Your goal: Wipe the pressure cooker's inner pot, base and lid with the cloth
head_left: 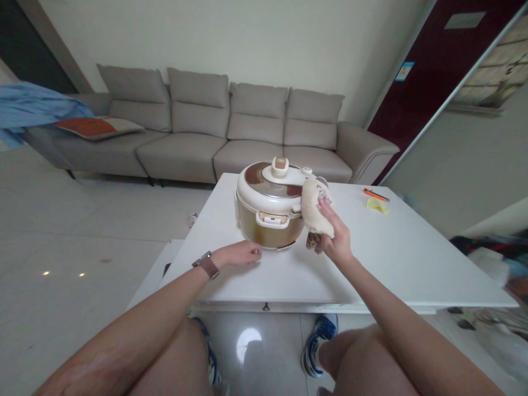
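Observation:
An electric pressure cooker (270,214), gold-sided with a white rim and a brown and silver lid, stands upright on the white table (371,258). My right hand (336,236) grips a cream cloth (314,206) with a dark printed drawing. The cloth is against the right side of the cooker, by the lid's edge, and a brown patterned part hangs below it. My left hand (243,253) lies low at the cooker's front base with curled fingers and nothing visible in them. Whether it touches the cooker I cannot tell.
An orange utility knife (376,194) and a yellow scrap (377,206) lie on the table's far right. A grey sofa (256,154) runs behind the table, with an orange cushion (97,127) and blue cloth (37,107) at its left end. A drawer knob (266,306) sticks out in front.

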### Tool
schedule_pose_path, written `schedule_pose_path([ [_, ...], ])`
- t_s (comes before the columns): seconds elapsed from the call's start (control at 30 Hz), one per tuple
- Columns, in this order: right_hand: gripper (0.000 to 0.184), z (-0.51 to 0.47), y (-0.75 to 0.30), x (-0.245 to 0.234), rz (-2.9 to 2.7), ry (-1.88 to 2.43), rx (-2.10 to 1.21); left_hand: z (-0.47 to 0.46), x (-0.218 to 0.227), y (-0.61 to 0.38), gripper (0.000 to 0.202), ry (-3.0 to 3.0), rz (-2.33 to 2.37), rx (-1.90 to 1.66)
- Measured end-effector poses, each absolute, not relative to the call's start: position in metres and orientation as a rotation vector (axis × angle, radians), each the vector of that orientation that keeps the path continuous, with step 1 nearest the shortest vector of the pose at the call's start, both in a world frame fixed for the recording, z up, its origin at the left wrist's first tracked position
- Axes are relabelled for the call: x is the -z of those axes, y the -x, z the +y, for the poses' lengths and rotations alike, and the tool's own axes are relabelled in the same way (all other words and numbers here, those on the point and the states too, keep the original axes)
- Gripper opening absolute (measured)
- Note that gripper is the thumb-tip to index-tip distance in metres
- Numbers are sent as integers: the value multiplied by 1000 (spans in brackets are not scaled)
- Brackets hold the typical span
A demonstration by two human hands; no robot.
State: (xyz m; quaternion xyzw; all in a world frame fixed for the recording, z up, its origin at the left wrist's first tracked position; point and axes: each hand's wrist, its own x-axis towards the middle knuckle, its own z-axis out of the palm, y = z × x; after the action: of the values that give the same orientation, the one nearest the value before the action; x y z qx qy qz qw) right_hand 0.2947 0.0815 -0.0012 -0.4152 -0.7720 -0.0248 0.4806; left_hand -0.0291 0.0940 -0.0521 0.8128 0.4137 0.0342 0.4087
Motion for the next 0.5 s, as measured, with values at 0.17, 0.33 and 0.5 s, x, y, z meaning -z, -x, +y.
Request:
schedule_pose_path([
  [0.17, 39, 96, -312, 17, -1059, 1396, -296, 93, 50, 33, 28, -2025, 1053, -60],
  [0.33, 34, 99, -290, 37, -889, 1391, -707, 95, 54, 32, 27, -2006, 1046, -59],
  [0.5, 37, 64, -227, 43, -705, 1228, -1091, 97, 55, 30, 22, -2031, 1018, -76],
])
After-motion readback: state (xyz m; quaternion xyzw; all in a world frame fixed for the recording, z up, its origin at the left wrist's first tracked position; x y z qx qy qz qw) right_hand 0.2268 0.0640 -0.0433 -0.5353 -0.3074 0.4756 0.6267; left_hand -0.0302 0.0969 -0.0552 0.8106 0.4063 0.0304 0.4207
